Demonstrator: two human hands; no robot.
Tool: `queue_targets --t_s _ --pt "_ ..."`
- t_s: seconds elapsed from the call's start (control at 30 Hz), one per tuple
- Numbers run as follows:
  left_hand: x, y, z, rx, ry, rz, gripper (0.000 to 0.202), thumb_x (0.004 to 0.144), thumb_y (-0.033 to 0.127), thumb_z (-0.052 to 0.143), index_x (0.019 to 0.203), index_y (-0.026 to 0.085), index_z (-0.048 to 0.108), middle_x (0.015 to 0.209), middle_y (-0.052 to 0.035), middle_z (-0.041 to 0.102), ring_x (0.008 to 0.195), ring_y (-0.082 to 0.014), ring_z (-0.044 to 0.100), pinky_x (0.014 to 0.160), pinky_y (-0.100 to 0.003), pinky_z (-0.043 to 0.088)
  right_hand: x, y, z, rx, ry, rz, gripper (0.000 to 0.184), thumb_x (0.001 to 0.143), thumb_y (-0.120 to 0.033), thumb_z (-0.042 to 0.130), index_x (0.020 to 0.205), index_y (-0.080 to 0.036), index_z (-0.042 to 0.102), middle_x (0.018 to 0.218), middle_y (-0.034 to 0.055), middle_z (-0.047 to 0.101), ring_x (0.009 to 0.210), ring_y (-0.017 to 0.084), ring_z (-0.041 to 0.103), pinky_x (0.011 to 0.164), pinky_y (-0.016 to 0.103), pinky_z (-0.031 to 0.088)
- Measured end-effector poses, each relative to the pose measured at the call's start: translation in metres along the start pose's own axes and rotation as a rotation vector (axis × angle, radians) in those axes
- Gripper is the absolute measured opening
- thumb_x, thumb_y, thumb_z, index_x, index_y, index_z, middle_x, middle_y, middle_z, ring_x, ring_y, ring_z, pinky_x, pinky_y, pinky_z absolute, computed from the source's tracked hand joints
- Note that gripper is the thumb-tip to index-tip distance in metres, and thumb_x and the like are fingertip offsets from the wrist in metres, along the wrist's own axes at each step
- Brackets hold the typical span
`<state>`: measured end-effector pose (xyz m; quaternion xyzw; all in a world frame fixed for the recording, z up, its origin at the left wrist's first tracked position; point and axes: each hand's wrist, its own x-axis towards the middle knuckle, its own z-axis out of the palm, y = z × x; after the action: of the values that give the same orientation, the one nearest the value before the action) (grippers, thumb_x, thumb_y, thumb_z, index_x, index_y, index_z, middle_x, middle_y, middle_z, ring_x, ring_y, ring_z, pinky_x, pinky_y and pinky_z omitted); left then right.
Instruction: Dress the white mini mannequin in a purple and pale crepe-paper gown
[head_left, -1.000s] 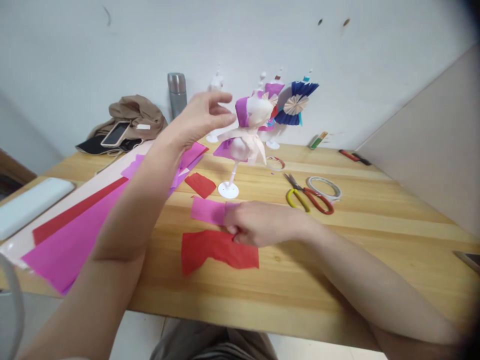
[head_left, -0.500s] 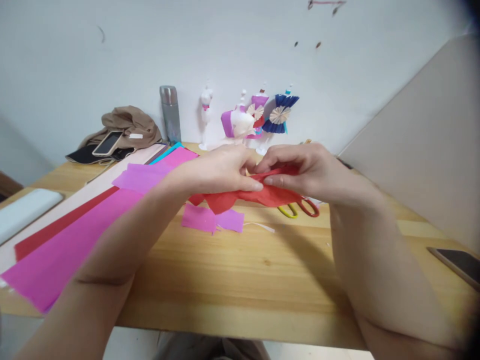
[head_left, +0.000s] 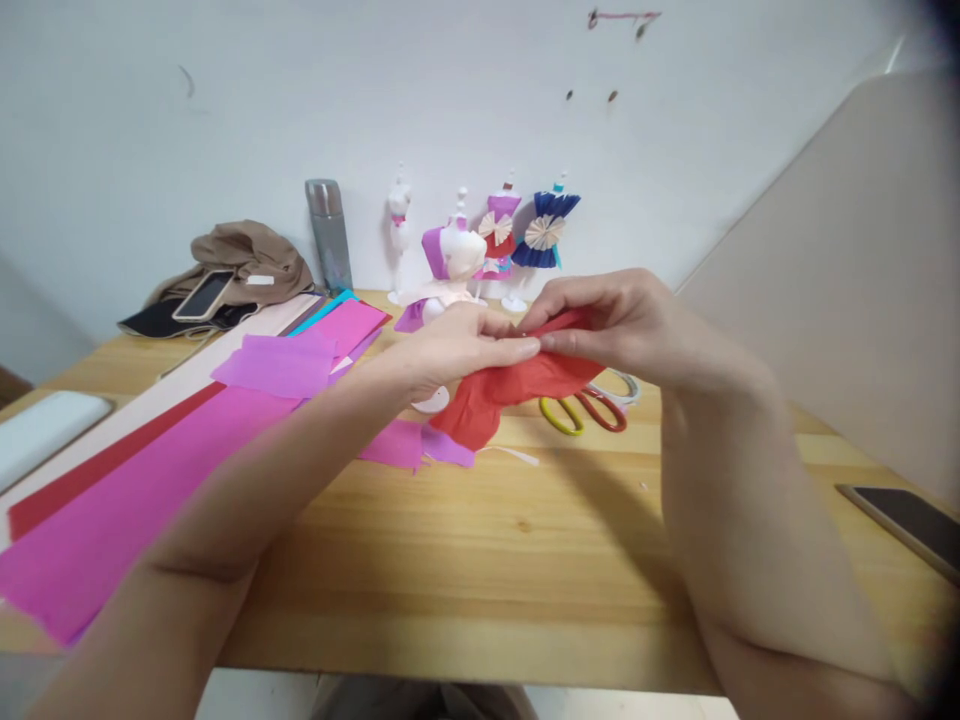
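Note:
A red sheet of crepe paper [head_left: 517, 385], crumpled and gathered along its upper edge, hangs above the table between my two hands. My left hand [head_left: 457, 345] pinches its gathered edge between thumb and fingers. Close beside it, my right hand [head_left: 615, 325] grips the same edge, fingers curled over the top. Just behind the left hand stands a small white dress form [head_left: 459, 250] draped in purple and pale paper; its lower part is partly hidden. Under the red paper lie pink [head_left: 395, 445] and purple scraps [head_left: 450, 448]. Scissors with yellow and red handles [head_left: 604, 408] rest below the right hand.
Several paper strips, with a magenta sheet [head_left: 150, 500] on top, cover the table's left side. At the back are a grey flask [head_left: 330, 240], a brown cloth [head_left: 251, 255], a phone [head_left: 204, 296] and dressed mini forms [head_left: 547, 230]. Another phone [head_left: 907, 520] lies far right.
The red paper's left end has swung down and hangs lower, baring a white round base behind it. Both hands still pinch the paper. The whole view has shifted slightly.

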<state>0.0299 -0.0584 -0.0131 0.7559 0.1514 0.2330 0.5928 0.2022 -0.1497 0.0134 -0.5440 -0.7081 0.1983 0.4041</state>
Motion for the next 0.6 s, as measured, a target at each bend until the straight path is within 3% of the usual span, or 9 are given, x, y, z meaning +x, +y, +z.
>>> queue_targets --t_s 0.17,0.3,0.4,0.5,0.6 --pt "0.002 0.003 -0.007 -0.155 -0.013 -0.109 0.011 0.076 0.011 0.068 0.070 0.015 0.060 0.065 0.0022 0.063 0.058 -0.0091 0.059 0.059 -0.023 0.045 -0.001 0.005 -0.001 0.040 0.174 -0.006 0.032 0.068 -0.032 0.077 0.100 -0.027 0.072 0.088 0.0037 0.072 0.081 0.022 0.064 0.070 0.035 0.051" --pt "-0.001 0.010 -0.007 -0.127 -0.050 -0.074 0.012 0.078 0.013 0.067 0.070 0.015 0.058 0.065 0.0023 0.063 0.061 -0.0099 0.060 0.061 -0.023 0.045 -0.001 -0.002 0.004 0.049 0.173 -0.008 0.040 0.067 -0.032 0.078 0.107 -0.028 0.071 0.080 0.0018 0.070 0.076 0.022 0.065 0.067 0.035 0.052" --pt "-0.003 0.010 -0.006 -0.068 0.038 -0.028 0.013 0.081 0.015 0.064 0.072 0.016 0.054 0.063 0.0022 0.061 0.060 -0.0121 0.061 0.059 -0.025 0.044 0.001 -0.008 0.011 0.147 0.269 -0.014 0.045 0.069 -0.035 0.077 0.113 -0.029 0.068 0.082 0.0016 0.070 0.076 0.021 0.066 0.066 0.034 0.053" --pt "-0.002 0.007 -0.006 -0.048 0.141 0.081 0.014 0.084 0.024 0.063 0.078 0.017 0.052 0.064 0.0016 0.062 0.063 -0.0154 0.064 0.059 -0.027 0.045 0.004 -0.003 0.015 0.286 0.298 0.010 0.038 0.076 -0.047 0.070 0.109 -0.029 0.067 0.086 0.0026 0.071 0.078 0.022 0.068 0.067 0.036 0.055" --pt "0.000 0.005 -0.006 -0.034 0.199 0.105 0.017 0.083 0.027 0.064 0.079 0.017 0.051 0.064 0.0018 0.061 0.064 -0.0158 0.064 0.061 -0.027 0.046 0.008 0.009 0.018 0.312 0.275 0.037 0.028 0.074 -0.045 0.073 0.094 -0.025 0.069 0.089 0.0035 0.073 0.085 0.025 0.069 0.076 0.040 0.057"
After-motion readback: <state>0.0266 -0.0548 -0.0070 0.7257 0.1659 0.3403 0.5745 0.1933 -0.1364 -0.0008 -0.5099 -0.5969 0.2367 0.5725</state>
